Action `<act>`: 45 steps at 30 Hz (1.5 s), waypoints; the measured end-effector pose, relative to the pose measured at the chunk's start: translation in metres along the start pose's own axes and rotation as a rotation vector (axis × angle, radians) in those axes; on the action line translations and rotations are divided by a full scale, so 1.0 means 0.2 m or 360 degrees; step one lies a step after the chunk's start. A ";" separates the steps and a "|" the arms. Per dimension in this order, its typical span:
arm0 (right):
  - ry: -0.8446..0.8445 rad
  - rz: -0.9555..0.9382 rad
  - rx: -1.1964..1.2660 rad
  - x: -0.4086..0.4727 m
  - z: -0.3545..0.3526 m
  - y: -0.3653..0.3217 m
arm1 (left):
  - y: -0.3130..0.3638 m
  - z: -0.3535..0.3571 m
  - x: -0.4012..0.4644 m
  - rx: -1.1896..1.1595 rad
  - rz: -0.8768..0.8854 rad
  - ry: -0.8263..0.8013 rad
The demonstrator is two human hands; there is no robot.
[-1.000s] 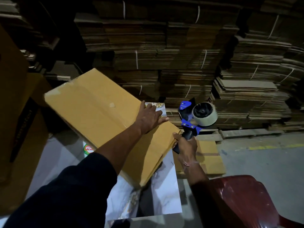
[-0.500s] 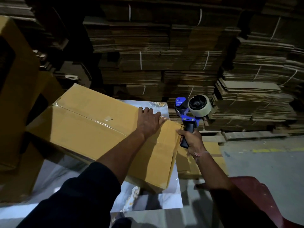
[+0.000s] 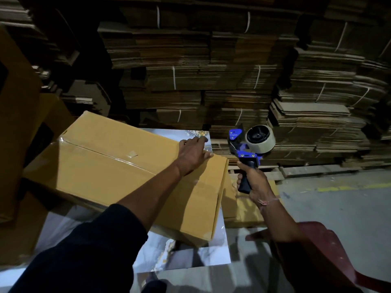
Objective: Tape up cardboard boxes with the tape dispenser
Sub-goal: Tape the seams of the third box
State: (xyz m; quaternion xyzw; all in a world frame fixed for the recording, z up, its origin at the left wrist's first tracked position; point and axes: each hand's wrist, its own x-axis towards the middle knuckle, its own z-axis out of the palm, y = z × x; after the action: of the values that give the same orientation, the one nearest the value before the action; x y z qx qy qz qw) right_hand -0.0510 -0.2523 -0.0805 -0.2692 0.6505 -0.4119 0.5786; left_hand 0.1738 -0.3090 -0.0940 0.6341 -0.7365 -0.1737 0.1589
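L hand on box

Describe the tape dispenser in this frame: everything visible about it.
The tape dispenser is a pistol-grip type with a blue frame, a dark handle and a roll of pale tape on its hub, the roll's open side facing the camera. It looks like plastic with metal parts. The right hand grips the handle, holding it upright in the air, just right of the box and not touching it. No tape strip is seen pulled out.
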 end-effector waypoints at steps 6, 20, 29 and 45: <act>0.0043 0.0028 -0.0057 -0.08 -0.06 0.01 | 0.09 -0.03 -0.02 -0.0448 0.0222 -0.0170; 0.0090 -0.0028 -0.0100 -0.18 -0.08 0.09 | 0.15 -0.06 -0.03 -0.0688 0.0226 -0.0343; 0.0069 -0.0003 -0.0067 -0.20 -0.06 0.07 | 0.14 -0.03 -0.03 -0.0611 0.0191 -0.0459; 0.0100 0.0025 0.0032 -0.27 -0.05 0.14 | 0.08 0.02 -0.02 -0.0459 0.0354 -0.0366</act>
State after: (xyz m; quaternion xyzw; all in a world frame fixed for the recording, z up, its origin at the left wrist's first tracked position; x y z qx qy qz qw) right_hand -0.0462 -0.1905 -0.0750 -0.2453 0.6662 -0.4220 0.5638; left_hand 0.1586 -0.3020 -0.0902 0.4955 -0.7828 -0.3299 0.1810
